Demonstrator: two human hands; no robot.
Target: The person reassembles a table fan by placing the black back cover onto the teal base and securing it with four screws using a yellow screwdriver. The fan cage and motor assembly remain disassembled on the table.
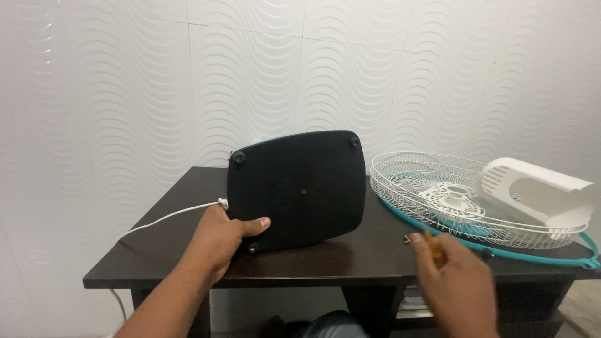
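While the left hand (220,241) grips the lower left corner of the black fan base (296,188), the base stands on edge on the dark desk (350,256), underside toward the camera. A white cord (164,218) runs off its left side. Blurred, the right hand (454,275) closes around a yellow-handled screwdriver (432,240) just before the white grilles (451,194) and motor housing (538,191).

One fan base (297,188), two wire grilles (438,188), one motor housing (538,191), one screwdriver (432,241).
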